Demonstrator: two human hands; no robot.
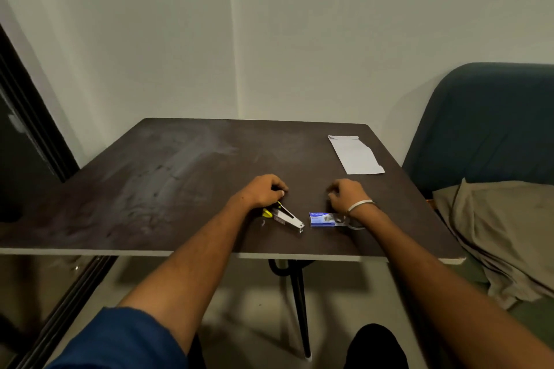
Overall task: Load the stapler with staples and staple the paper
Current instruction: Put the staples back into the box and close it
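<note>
Both hands' grip curled; stapler [284,216] open beside blue staple box [325,219]

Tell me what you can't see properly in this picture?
- Left hand fingers: curled away from the head camera, so any grip is hidden.
- Right hand: same, fingertips hidden.
- Stapler: its yellow end sits under the left wrist.
- Staple box: lettering too small; right end blurred.
</note>
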